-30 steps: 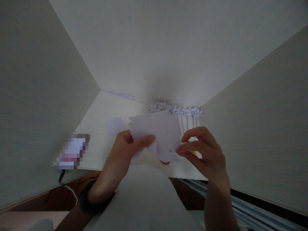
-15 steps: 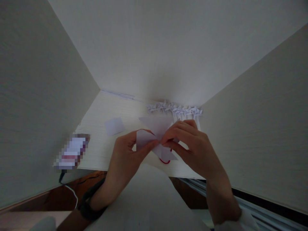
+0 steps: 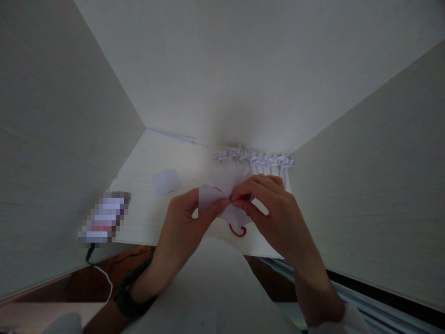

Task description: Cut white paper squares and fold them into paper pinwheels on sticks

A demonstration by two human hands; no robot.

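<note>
The folded paper [image 3: 212, 197] was white, a red loop [image 3: 238, 230] hung below it, and the desk [image 3: 167, 153] showed pale wood grain.

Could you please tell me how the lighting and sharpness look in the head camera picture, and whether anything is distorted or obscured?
Head view: dim, flat light, brightest on the desk; the folded paper between the left hand and right hand looks soft, its creases hard to read; wide-angle stretch bends the side panels; a pixelated patch hides something at left.
</note>
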